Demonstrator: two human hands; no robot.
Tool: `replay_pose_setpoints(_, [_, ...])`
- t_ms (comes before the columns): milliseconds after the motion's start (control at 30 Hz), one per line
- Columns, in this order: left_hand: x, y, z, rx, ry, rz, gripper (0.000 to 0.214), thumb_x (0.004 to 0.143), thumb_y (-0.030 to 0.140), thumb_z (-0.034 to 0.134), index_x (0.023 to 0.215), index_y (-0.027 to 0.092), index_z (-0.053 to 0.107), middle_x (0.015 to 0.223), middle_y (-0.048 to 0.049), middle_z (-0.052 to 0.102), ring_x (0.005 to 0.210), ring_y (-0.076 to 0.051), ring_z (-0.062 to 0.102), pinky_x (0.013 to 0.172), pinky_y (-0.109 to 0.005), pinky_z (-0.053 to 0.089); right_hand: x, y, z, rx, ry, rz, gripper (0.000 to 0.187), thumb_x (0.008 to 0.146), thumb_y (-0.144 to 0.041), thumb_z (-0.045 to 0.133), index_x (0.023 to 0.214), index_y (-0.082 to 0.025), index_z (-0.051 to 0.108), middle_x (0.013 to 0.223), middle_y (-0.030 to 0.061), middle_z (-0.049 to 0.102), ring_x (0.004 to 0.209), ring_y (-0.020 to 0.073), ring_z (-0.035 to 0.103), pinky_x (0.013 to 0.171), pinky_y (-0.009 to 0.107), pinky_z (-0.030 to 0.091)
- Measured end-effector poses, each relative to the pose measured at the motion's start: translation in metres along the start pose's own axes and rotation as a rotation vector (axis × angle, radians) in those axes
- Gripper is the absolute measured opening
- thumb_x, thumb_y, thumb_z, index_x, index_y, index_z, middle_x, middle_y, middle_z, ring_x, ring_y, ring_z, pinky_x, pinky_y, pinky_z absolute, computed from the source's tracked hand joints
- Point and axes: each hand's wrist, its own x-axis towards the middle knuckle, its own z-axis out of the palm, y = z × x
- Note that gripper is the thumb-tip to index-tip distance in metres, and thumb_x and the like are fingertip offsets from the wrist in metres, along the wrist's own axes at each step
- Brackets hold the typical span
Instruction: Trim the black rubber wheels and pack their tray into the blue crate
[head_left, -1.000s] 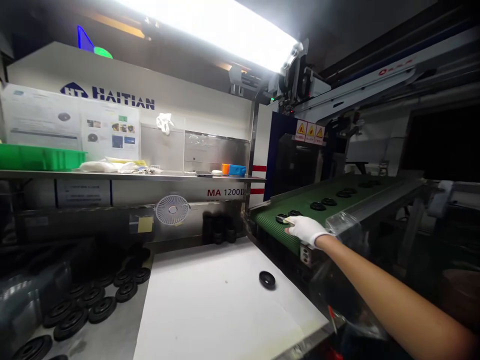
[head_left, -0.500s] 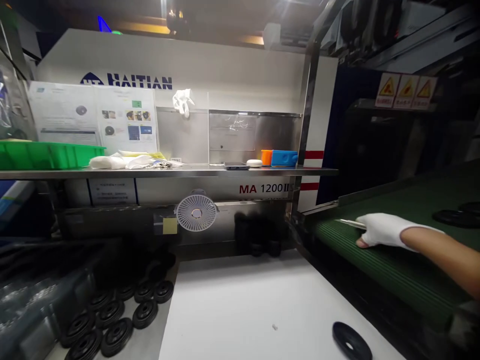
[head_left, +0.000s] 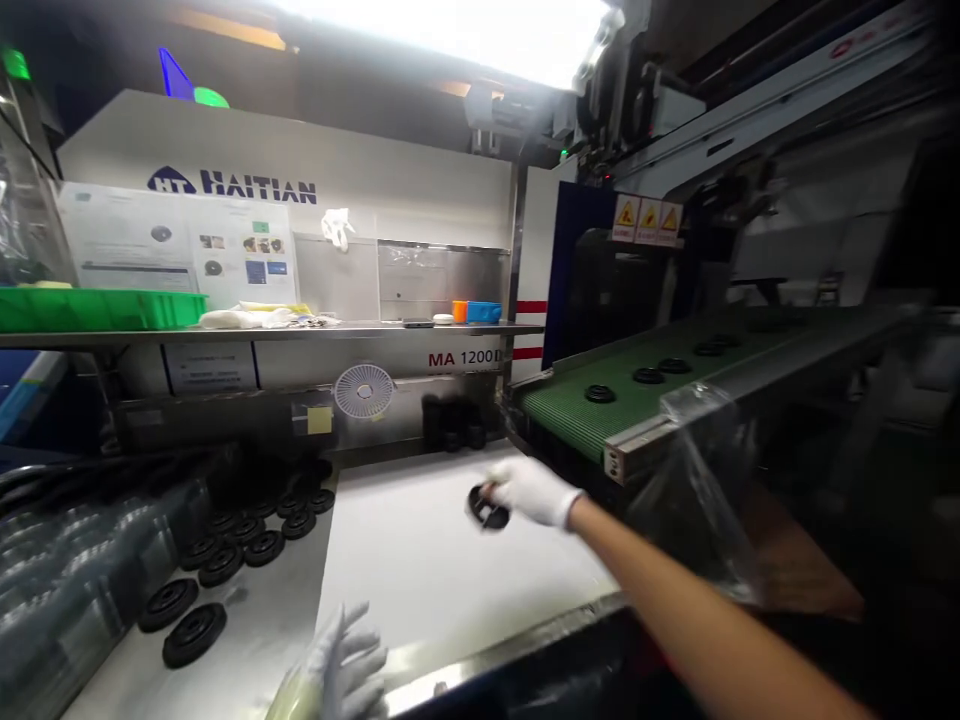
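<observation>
My right hand [head_left: 531, 490], in a white glove, is closed on a black round disc part [head_left: 486, 507] just above the white sheet [head_left: 427, 560] on the worktable. My left hand [head_left: 346, 668], also gloved, rests near the table's front edge with its fingers spread and nothing in it. Several more black disc parts [head_left: 600, 393] ride on the green conveyor belt [head_left: 577, 420] to the right.
Rows of black discs [head_left: 225, 560] lie on the steel table at the left. A shelf [head_left: 300, 335] carries a green tray [head_left: 97, 308], rags and small boxes. A small white fan [head_left: 364, 390] sits under it. A clear plastic bag [head_left: 697, 480] hangs off the conveyor's end.
My right hand has left the conveyor belt and come down over the white sheet with a black disc in it. My left hand has come into view at the bottom.
</observation>
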Motion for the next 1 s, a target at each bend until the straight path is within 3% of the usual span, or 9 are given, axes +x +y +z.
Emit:
replay_pose_setpoints(100, [-0.008,-0.009,0.016,-0.166,-0.226,-0.184,0.067,0.076,0.056,0.059,0.126,0.014,0.044,0.095,-0.0153,0.065,0.085,-0.033,0.065,0.076,-0.050,0.050,-0.041,-0.060,0.081,0.149,-0.129,-0.106,0.015,0.076,-0.023,0.058,0.079,-0.018,0.071,0.073,-0.0026,0.068,0.065,0.0099,0.058,0.058,0.017,0.040])
replay_pose_setpoints(200, [-0.019,-0.016,0.026,-0.239,-0.342,-0.263,0.057,0.078,0.056,0.056,0.116,0.015,0.053,0.089,-0.0153,0.067,0.083,-0.033,0.065,0.066,-0.046,0.052,-0.060,-0.094,0.120,0.207,-0.174,-0.157,0.012,0.072,-0.021,0.058,0.069,-0.018,0.069,0.061,-0.0041,0.061,0.056,0.0085,0.052,0.050,0.018,0.035])
replay_pose_setpoints(333, [-0.017,-0.011,0.030,-0.329,-0.302,-0.271,0.041,0.079,0.050,0.058,0.098,0.014,0.058,0.075,-0.0110,0.067,0.071,-0.025,0.065,0.053,-0.033,0.051,-0.054,-0.101,0.128,0.203,-0.189,-0.132,0.006,0.067,-0.022,0.061,0.067,-0.018,0.065,0.055,-0.0033,0.055,0.050,0.0099,0.046,0.047,0.021,0.030])
replay_pose_setpoints(433, [-0.006,0.001,0.028,-0.418,-0.218,-0.274,0.030,0.077,0.038,0.066,0.092,0.014,0.058,0.068,-0.0063,0.064,0.059,-0.018,0.061,0.051,-0.028,0.049,-0.044,-0.094,0.123,0.254,-0.125,-0.137,0.019,0.078,-0.037,0.056,0.084,-0.020,0.060,0.072,-0.0010,0.061,0.063,0.0127,0.053,0.056,0.023,0.037])
replay_pose_setpoints(533, [0.006,0.014,0.021,-0.486,-0.167,-0.172,0.029,0.078,0.035,0.065,0.101,0.021,0.058,0.079,-0.0038,0.065,0.058,-0.017,0.060,0.050,-0.028,0.047,-0.040,-0.082,0.121,0.376,0.028,-0.180,0.031,0.091,-0.044,0.036,0.085,-0.020,0.054,0.079,0.0011,0.059,0.070,0.0135,0.052,0.065,0.026,0.040])
replay_pose_setpoints(633, [0.010,0.028,0.014,-0.524,-0.107,-0.041,0.032,0.077,0.027,0.066,0.107,0.024,0.057,0.088,-0.0036,0.064,0.066,-0.017,0.062,0.058,-0.031,0.050,-0.042,-0.067,0.129,0.535,0.037,-0.133,0.028,0.089,-0.038,0.039,0.080,-0.019,0.057,0.075,0.0007,0.056,0.069,0.0135,0.050,0.064,0.026,0.041])
replay_pose_setpoints(767, [0.010,0.040,0.015,-0.574,-0.045,-0.011,0.034,0.075,0.013,0.063,0.108,0.017,0.057,0.094,-0.0065,0.063,0.083,-0.020,0.064,0.075,-0.039,0.053,-0.050,-0.052,0.151,0.753,-0.080,-0.026,0.026,0.086,-0.038,0.044,0.076,-0.017,0.058,0.071,-0.0001,0.054,0.062,0.0119,0.048,0.061,0.025,0.041])
replay_pose_setpoints(867, [0.015,0.040,0.023,-0.580,-0.016,0.039,0.031,0.075,0.011,0.058,0.106,0.013,0.057,0.090,-0.0083,0.063,0.084,-0.022,0.063,0.074,-0.039,0.053,-0.050,-0.052,0.162,0.566,-0.079,-0.040,0.037,0.091,-0.047,0.034,0.075,-0.020,0.053,0.065,-0.0010,0.054,0.057,0.0122,0.047,0.056,0.026,0.037])
replay_pose_setpoints(1000, [0.033,0.035,0.033,-0.526,-0.006,0.185,0.017,0.075,0.014,0.060,0.092,0.010,0.061,0.069,-0.0036,0.056,0.064,-0.016,0.057,0.061,-0.031,0.052,-0.036,-0.057,0.164,0.306,-0.068,-0.140,0.037,0.094,-0.046,0.028,0.085,-0.024,0.055,0.076,-0.0002,0.061,0.069,0.0152,0.054,0.063,0.027,0.037])
